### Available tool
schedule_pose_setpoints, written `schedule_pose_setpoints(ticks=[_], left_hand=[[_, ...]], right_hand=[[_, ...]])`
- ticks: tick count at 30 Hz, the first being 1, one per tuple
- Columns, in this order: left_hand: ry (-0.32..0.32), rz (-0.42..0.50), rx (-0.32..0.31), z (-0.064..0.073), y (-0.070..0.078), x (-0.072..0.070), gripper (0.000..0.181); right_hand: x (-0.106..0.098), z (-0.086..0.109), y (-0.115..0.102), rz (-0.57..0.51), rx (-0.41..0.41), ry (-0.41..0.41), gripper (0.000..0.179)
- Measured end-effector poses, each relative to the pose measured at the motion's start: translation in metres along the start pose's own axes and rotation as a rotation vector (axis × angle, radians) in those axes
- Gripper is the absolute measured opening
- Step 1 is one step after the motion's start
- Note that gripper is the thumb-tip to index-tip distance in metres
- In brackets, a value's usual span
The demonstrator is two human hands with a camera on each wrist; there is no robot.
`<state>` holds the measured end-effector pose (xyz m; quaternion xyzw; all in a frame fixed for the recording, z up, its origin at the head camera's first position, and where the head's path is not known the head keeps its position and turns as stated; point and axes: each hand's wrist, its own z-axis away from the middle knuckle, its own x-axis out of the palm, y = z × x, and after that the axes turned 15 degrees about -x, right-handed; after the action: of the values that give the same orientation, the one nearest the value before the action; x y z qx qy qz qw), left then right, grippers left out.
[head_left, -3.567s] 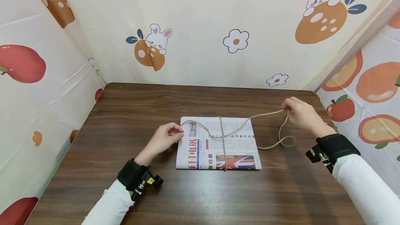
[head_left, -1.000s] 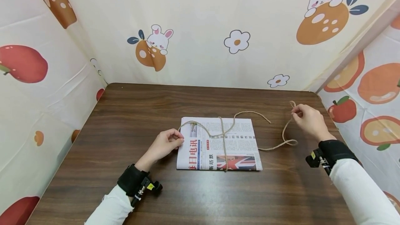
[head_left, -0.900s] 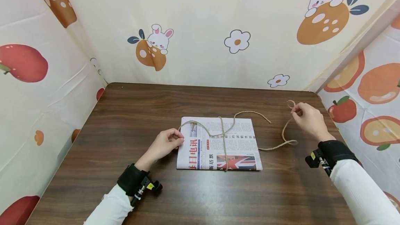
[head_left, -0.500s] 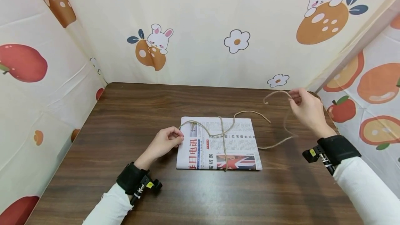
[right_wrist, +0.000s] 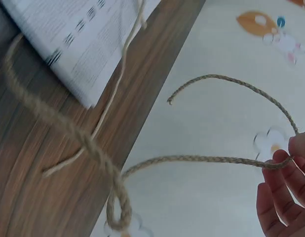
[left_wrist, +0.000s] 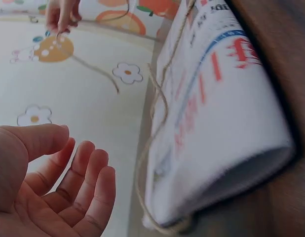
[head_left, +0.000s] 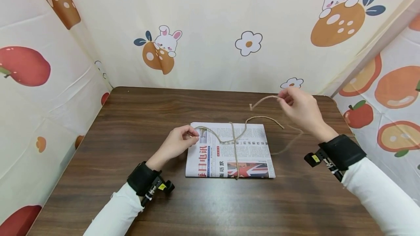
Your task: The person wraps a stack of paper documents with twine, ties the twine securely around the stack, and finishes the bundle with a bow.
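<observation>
A folded newspaper (head_left: 252,152) lies on the table, with jute rope (head_left: 235,156) crossing over its top. One loose rope end curves past its far edge onto the table. My right hand (head_left: 303,110) pinches the other length of rope in the air beyond the paper's far right corner; its short tail (right_wrist: 231,80) sticks out past the fingertips, and the rest runs back to the paper's right side. My left hand (head_left: 178,141) is at the paper's upper left. In the left wrist view its fingers (left_wrist: 100,202) are loosely bent, apart from the thumb, holding nothing.
The brown wooden table (head_left: 210,207) reaches back to a cream wall cloth (head_left: 203,6) printed with rabbits and flowers. Fruit-patterned cloth (head_left: 390,101) hangs at the right side, and another cloth (head_left: 23,119) at the left.
My right hand let go of one rope end, took the other length, then lifted and carried it leftward. My left hand has shifted slightly up and right from the newspaper's left edge.
</observation>
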<state>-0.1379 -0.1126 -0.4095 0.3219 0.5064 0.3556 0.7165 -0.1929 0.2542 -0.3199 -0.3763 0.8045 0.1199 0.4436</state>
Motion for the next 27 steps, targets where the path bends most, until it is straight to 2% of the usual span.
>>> schedule_pose_setpoints(ticks=[7, 11, 14, 17, 20, 27], left_hand=[[0.053, -0.068, 0.144, -0.009, 0.030, 0.015, 0.018], [0.115, -0.101, 0.245, -0.015, 0.045, 0.027, 0.029], [0.169, -0.136, 0.282, -0.019, 0.052, 0.036, 0.037], [0.197, -0.177, 0.286, -0.023, 0.056, 0.045, 0.042], [0.204, -0.214, 0.287, -0.028, 0.059, 0.053, 0.038], [0.262, -0.261, 0.318, -0.037, 0.056, 0.058, 0.007]], right_hand=[[0.014, -0.016, -0.027, -0.039, -0.077, -0.011, 0.005], [0.022, -0.021, -0.038, -0.062, -0.092, -0.008, 0.006], [0.028, -0.022, -0.045, -0.087, -0.105, 0.009, 0.006], [0.033, -0.023, -0.050, -0.118, -0.114, 0.020, 0.006], [0.035, -0.023, -0.054, -0.143, -0.122, 0.019, 0.007], [0.035, -0.025, -0.056, -0.146, -0.119, 0.023, 0.007]])
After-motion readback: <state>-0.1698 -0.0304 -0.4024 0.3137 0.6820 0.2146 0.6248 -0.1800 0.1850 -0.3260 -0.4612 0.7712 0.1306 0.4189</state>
